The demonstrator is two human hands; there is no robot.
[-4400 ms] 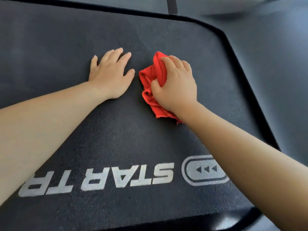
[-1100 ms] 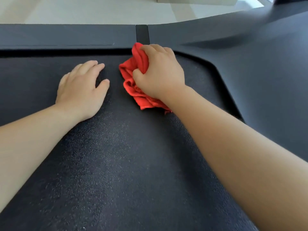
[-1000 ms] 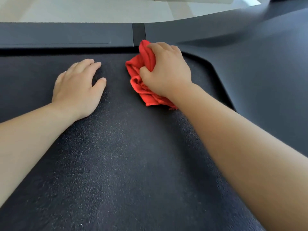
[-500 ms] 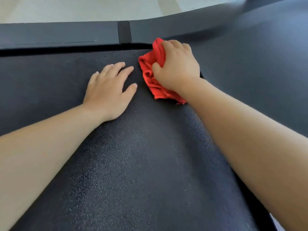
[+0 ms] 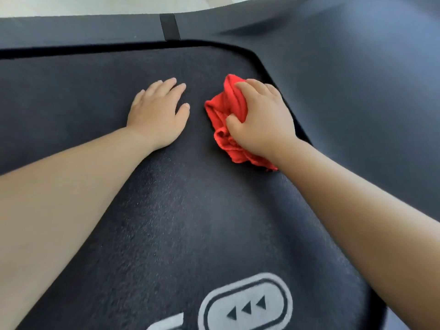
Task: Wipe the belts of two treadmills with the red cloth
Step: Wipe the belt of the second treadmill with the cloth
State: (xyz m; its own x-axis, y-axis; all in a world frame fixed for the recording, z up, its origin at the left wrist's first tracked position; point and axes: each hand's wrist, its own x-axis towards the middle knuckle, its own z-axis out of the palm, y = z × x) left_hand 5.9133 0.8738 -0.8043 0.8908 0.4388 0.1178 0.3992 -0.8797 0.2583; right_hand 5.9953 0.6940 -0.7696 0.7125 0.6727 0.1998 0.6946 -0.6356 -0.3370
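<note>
Here, the right grip (image 5: pixel 262 120) is curled round the bunched red cloth (image 5: pixel 223 110), thumb dug into its folds, pressing it onto the treadmill belt (image 5: pixel 190 222) near the belt's right edge. Just beside it, clear of the cloth, the left grip (image 5: pixel 159 115) lies flat with its fingers straight, palm on the belt, holding nothing. Right of the cloth runs the dark side rail (image 5: pixel 357 91). A white oval logo (image 5: pixel 245 303) with three arrowheads sits near the bottom; the lettering beside it is cut off, perhaps an S.

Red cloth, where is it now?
In the head view the red cloth is bunched in the right hand on the treadmill belt, near its right edge, right of the flat left hand.
</note>
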